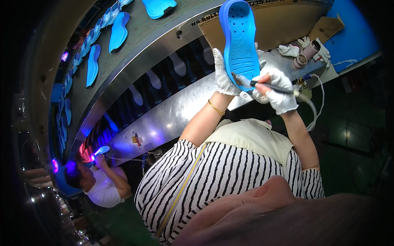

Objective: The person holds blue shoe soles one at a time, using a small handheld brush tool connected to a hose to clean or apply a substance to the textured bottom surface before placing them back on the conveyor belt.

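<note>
at one bench (180,103), left hand (224,78) around one sole (241,49), right hand (281,99) around one brush (254,83)

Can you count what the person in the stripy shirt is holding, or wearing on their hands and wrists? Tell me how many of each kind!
Blue shoe sole: 1
Brush: 1
White gloves: 2
Gold-coloured bracelet: 1
Total: 5
</note>
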{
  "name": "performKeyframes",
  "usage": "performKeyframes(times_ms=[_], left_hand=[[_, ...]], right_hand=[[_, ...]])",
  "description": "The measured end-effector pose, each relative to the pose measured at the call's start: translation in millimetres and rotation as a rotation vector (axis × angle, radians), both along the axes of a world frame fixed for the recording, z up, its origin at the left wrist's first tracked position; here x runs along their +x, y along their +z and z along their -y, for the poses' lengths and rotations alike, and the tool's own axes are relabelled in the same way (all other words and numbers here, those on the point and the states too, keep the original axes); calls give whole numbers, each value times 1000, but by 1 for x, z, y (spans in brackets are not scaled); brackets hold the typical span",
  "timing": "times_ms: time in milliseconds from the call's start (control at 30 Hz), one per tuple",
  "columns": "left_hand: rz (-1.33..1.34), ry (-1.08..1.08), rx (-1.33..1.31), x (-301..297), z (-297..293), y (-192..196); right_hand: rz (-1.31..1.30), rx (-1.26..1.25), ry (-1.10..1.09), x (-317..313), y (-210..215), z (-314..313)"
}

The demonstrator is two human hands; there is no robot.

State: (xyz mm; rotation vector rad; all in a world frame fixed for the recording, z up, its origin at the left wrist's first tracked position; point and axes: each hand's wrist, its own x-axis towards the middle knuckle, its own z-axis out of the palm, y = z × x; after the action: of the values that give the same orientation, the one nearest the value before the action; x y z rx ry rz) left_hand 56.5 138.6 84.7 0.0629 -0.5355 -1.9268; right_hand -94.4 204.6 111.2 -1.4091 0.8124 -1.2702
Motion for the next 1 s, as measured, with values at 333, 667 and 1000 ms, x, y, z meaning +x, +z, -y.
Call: performKeyframes(times_ms=[333,667,1000], left_hand=[[-45,23,34,9,5,9],[-8,-95,1,14,14,20],[39,-205,-64,26,34,26]], right_hand=[[-28,7,96,5,2,3],[-62,-33,138,-10,3,17],[-25,118,235,-18,-14,-3]])
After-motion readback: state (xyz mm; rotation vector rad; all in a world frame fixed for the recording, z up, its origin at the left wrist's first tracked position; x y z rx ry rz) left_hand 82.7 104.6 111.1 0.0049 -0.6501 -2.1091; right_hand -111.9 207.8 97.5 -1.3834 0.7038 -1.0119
